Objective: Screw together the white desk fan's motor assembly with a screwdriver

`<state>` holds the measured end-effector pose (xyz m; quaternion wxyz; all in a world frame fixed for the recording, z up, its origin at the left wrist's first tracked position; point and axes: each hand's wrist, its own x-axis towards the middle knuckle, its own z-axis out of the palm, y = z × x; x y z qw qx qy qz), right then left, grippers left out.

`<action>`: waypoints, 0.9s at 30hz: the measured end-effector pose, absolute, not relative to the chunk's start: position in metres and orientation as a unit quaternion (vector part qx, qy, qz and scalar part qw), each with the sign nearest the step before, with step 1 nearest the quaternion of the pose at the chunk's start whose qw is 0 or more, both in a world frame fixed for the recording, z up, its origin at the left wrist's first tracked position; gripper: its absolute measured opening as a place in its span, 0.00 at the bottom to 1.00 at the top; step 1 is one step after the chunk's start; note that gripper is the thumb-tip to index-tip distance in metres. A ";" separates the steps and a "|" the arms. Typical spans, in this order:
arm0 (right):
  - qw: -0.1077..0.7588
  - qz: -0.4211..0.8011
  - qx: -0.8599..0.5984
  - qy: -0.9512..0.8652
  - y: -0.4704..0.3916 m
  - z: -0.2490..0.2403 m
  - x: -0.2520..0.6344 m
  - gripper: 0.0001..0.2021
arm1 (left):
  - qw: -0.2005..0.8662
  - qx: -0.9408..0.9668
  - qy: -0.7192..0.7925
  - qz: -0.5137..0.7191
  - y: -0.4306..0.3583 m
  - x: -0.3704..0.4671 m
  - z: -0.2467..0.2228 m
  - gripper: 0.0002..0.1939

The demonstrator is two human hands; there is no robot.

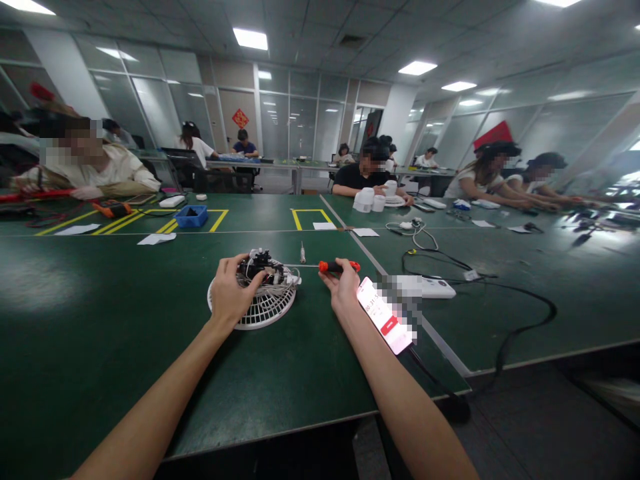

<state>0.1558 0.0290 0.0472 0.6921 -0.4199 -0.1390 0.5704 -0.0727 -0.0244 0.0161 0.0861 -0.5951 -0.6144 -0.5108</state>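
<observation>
My left hand (231, 293) is closed around a dark motor assembly (260, 265) with white wires, which sits on a white round fan grille (265, 312). In my right hand (345, 287) is a screwdriver (339, 267) with a red and black handle. Its shaft lies level and points left, the tip at the right side of the assembly; whether it sits in a screw I cannot tell. Just beyond the shaft, a small silvery piece (303, 253) is on the green table (290, 387).
A lit phone (383, 319) lies by my right forearm, near a white power strip (435, 287). Black cables (530, 297) cross the right side. Farther back are a blue bin (191, 216), paper slips (157, 238) and white housings (367, 199). Several people work around the tables.
</observation>
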 end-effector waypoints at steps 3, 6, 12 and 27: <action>0.695 0.569 -0.419 -0.136 0.028 0.048 0.156 0.11 | 0.084 -0.595 -0.616 -0.510 -0.024 -0.073 0.016 0.26; 0.698 0.568 -0.415 -0.135 0.029 0.048 0.156 0.12 | 0.081 -0.595 -0.618 -0.508 -0.024 -0.073 0.015 0.26; 0.699 0.569 -0.413 -0.134 0.029 0.046 0.154 0.12 | 0.080 -0.594 -0.622 -0.504 -0.024 -0.073 0.015 0.27; 0.702 0.517 -0.448 -0.197 0.027 0.038 0.147 0.22 | 0.063 -0.589 -0.621 -0.513 -0.019 -0.070 0.025 0.27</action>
